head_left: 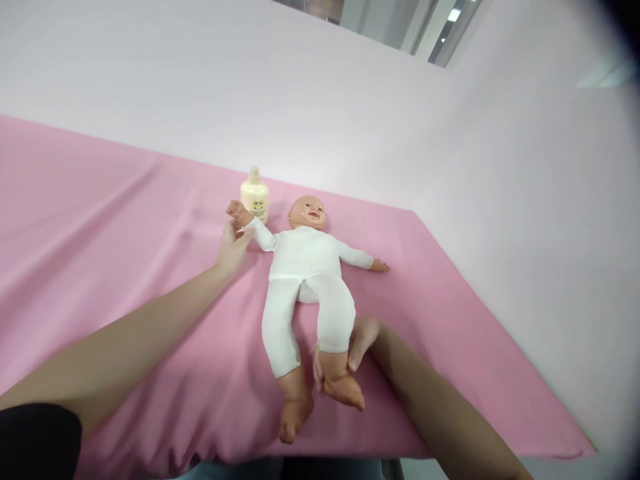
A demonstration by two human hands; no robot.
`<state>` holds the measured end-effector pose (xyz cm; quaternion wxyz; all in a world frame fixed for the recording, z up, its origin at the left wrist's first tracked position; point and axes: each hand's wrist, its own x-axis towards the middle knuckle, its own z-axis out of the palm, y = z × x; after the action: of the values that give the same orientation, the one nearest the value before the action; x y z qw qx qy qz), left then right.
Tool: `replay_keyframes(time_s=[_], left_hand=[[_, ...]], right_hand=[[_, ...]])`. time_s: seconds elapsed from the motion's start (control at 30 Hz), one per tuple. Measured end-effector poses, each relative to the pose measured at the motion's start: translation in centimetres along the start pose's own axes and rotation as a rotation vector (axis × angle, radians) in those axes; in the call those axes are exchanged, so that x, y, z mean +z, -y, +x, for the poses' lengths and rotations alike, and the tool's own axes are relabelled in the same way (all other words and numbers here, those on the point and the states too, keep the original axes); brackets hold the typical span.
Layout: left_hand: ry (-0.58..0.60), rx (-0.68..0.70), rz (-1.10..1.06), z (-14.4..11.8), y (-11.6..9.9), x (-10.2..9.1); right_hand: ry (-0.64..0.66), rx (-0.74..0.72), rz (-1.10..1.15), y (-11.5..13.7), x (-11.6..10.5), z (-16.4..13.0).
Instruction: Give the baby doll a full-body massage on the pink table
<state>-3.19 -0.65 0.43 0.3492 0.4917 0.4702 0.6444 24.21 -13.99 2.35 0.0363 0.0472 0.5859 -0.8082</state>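
Note:
A baby doll [307,257] with a bare head and a white cloth body lies on its back, its feet toward me. My left hand [234,247] is closed at the doll's raised wrist on the left, the thumb and fingers on either side of it. Low on the right, my right hand [364,339] wraps around the doll's lower leg [336,365] just above the foot, with part of the fingers hidden behind it. The doll's other leg [295,397] and its right-side arm [377,265] rest free.
A cream-coloured pump bottle [255,193] stands just behind the doll's raised hand. A pink sheet [125,267] with folds covers the table. White walls [175,87] rise behind and on the right, with a window opening [380,23] at the top.

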Motion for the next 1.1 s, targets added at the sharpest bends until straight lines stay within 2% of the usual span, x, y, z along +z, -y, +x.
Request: replay_keyframes(time_s=[0.07,0.13,0.23,0.3,0.37,0.47,0.63,0.77,0.9,0.97,1.1], left_hand=[[0.064,0.047,0.068,-0.1,-0.1,0.1],[0.126,0.106,0.152,-0.4,-0.3,0.2],[0.177,0.250,0.296,-1.2,-0.8,0.4],[0.224,0.399,0.397,-1.9,-1.2,0.6],[0.317,0.584,0.487,-2.4,-1.6,0.8],[0.462,0.800,0.614,-2.9,-2.0,1.1],[0.505,0.927,0.740,-3.0,-1.9,1.4],[0.513,0.939,0.756,-3.1,-1.8,1.5],[0.500,0.846,0.698,-3.1,-1.9,1.4],[0.450,0.755,0.632,-3.0,-1.9,1.3],[0.247,0.464,0.475,-2.3,-1.4,1.0]], right_hand=[[0.068,-0.074,0.074,-0.5,-0.5,0.1],[0.020,-0.215,0.185,-1.1,-0.9,0.0],[-0.183,-0.409,0.338,-1.6,-1.2,-0.3],[-0.363,-0.471,0.425,-1.3,-1.2,-0.5],[-0.514,-0.481,0.523,-0.7,-1.0,-0.5],[-0.627,-0.468,0.643,0.1,-0.9,-0.4],[-0.745,-0.437,0.693,0.1,-1.0,0.0],[-0.753,-0.413,0.687,-0.1,-1.2,0.0],[-0.692,-0.407,0.623,-0.2,-1.1,-0.2],[-0.629,-0.407,0.538,-0.3,-0.9,-0.2],[-0.405,-0.383,0.328,-0.8,-0.4,-0.1]])
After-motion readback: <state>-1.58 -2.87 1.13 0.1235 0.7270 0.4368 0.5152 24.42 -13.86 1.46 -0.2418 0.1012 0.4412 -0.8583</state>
